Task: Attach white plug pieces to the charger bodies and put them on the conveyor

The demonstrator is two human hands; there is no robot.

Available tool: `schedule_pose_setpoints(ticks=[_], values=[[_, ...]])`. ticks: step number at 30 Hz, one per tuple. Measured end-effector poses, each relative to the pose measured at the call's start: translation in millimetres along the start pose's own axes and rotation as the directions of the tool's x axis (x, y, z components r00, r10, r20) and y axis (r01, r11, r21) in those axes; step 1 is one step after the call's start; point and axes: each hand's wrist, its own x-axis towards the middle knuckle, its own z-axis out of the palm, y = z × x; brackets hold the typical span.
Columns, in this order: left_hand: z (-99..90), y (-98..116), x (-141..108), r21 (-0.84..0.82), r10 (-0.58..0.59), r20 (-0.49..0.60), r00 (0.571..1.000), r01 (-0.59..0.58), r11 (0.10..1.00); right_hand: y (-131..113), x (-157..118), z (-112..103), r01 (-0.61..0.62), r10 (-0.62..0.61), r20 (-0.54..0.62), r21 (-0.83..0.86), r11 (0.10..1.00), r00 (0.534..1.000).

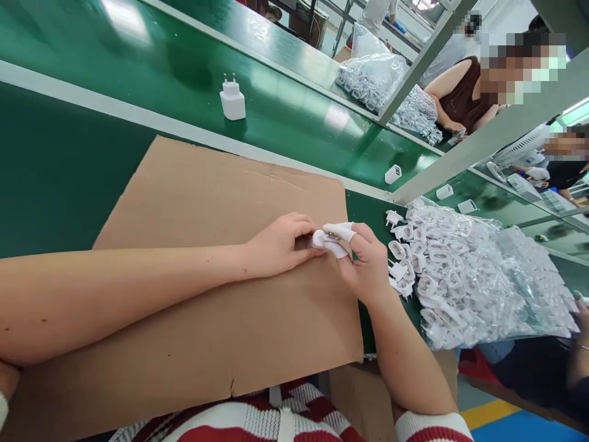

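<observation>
My left hand (280, 245) reaches in from the left over a sheet of brown cardboard (221, 196), thumb and fingers pinched on a small white plastic charger part (318, 239). My right hand (365, 261) meets it from the right, with white finger cots on thumb and forefinger closed on the same part. The fingers cover most of the part, so its exact shape is hidden. Close by on the right, several loose white plug housings (401, 270) with pins lie beside a clear plastic bag (488, 276) full of similar white pieces.
Beyond the cardboard runs a green belt (184, 80), where a white two-pin charger (233, 101) stands upright. Further right, white charger housings (392, 174) lie on it. A slanting metal post (478, 129) rises on the right. Across the line, a person (464, 98) sits near another bag (372, 73).
</observation>
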Motion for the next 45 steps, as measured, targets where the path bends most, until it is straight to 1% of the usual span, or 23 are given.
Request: schedule_pose_setpoints(ticks=[4, 7, 12, 14, 20, 25, 28, 31, 37, 41, 45], values=[[-0.7, 2, -2, -0.011, 0.01, 0.003, 1.0, -0.009, 1.0, 1, 2, 0, 0.023, -0.021, 0.052, -0.052, 0.998, 0.998], [-1.1, 2, -2, -0.015, 0.001, 0.007, 1.0, -0.001, 1.0, -2, 4, -1, 0.026, -0.02, 0.073, -0.078, 0.997, 0.997], [-0.3, 1, -2, -0.01, -0.02, 0.001, 1.0, 0.02, 1.0, -10, 6, 1, 0.041, -0.036, 0.032, -0.2, 0.979, 0.999], [0.0, 1, -3, -0.009, -0.019, 0.004, 1.0, 0.019, 1.0, -11, 7, 1, 0.032, -0.025, 0.034, -0.215, 0.976, 0.999], [-0.6, 1, -3, -0.023, -0.025, 0.0, 1.0, 0.025, 0.999, -13, 11, -5, 0.011, 0.011, 0.114, -0.188, 0.982, 0.993], [0.7, 1, -3, -0.01, -0.028, -0.005, 1.0, 0.028, 1.0, -13, 12, -1, -0.026, 0.047, 0.075, -0.255, 0.967, 0.996], [3.1, 1, -3, -0.001, -0.04, -0.026, 0.999, 0.04, 0.999, -11, 10, 3, -0.033, 0.045, 0.043, -0.237, 0.971, 0.998], [4.2, 1, -4, 0.003, -0.047, -0.05, 0.998, 0.047, 0.999, -6, 9, 3, -0.017, 0.028, 0.059, -0.183, 0.983, 0.998], [-0.3, 3, -2, -0.007, -0.064, 0.006, 0.998, 0.064, 0.998, 1, 12, 0, 0.014, 0.003, 0.094, -0.181, 0.983, 0.996], [0.0, 2, -2, 0.006, -0.094, 0.004, 0.996, 0.094, 0.996, 3, 11, 2, 0.02, -0.007, 0.07, -0.182, 0.983, 0.998], [2.8, 4, -1, 0.035, -0.071, -0.019, 0.997, 0.072, 0.997, 2, 7, 7, -0.005, 0.012, 0.046, -0.158, 0.987, 0.999]])
